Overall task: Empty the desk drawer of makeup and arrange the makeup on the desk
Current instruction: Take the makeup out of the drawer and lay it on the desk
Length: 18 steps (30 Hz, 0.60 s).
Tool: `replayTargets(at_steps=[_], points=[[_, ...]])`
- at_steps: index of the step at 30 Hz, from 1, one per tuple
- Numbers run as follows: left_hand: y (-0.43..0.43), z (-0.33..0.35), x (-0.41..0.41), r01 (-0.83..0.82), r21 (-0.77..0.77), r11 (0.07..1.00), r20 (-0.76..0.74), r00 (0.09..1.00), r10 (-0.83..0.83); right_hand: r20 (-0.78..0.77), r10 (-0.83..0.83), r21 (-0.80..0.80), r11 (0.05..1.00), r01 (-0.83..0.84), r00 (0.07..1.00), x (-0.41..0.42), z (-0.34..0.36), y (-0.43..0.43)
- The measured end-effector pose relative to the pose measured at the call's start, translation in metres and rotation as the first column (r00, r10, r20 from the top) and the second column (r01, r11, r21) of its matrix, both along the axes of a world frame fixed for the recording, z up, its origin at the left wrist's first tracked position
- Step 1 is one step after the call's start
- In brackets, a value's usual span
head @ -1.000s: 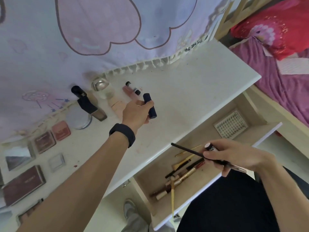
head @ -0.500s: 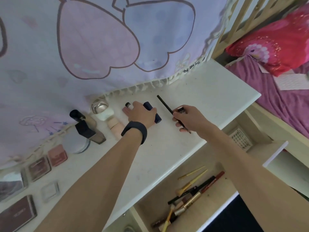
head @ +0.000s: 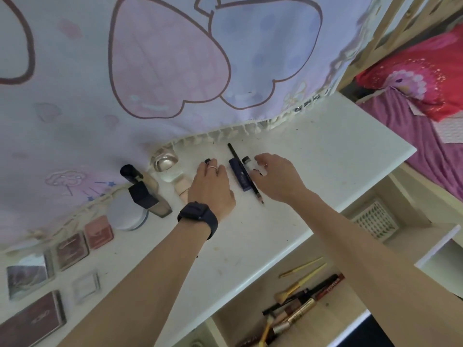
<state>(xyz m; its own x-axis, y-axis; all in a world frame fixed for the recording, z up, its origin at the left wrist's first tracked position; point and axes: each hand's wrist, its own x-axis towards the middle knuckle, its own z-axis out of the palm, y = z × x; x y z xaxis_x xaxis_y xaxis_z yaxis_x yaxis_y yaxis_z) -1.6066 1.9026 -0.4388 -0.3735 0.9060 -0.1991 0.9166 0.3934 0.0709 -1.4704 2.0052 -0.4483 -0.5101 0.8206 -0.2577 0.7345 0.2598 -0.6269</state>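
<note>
Makeup lies between my hands on the desk (head: 325,159): navy tube (head: 239,175) and black pencil (head: 232,151) side by side. My left hand (head: 213,189) rests slack beside them, gripping nothing. My right hand (head: 275,177) curls at a small vial (head: 247,161); whether it pinches it, I cannot tell. Brushes (head: 298,288) lie in the open drawer (head: 338,319).
</note>
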Motion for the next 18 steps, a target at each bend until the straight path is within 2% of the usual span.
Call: replayTargets(at_steps=[5, 9, 14, 18], points=[[-0.016, -0.007, 0.003, -0.003, -0.010, 1.000, 0.097, 0.995, 0.004, 0.010, 0.143, 0.065, 0.988, -0.143, 0.990, 0.001, -0.007, -0.019], [-0.016, -0.005, 0.001, 0.016, -0.001, 1.000, 0.083, 0.996, -0.016, 0.018, 0.137, 0.102, 0.985, -0.138, 0.990, -0.010, -0.005, -0.019], [-0.011, -0.003, 0.003, 0.009, 0.070, 0.998, 0.090, 0.996, -0.015, -0.064, 0.123, 0.021, 0.992, -0.122, 0.990, -0.020, -0.002, -0.020], [-0.012, -0.005, 0.000, 0.009, 0.073, 0.997, 0.085, 0.996, -0.015, -0.070, 0.104, 0.035, 0.994, -0.102, 0.992, -0.013, -0.004, -0.018]])
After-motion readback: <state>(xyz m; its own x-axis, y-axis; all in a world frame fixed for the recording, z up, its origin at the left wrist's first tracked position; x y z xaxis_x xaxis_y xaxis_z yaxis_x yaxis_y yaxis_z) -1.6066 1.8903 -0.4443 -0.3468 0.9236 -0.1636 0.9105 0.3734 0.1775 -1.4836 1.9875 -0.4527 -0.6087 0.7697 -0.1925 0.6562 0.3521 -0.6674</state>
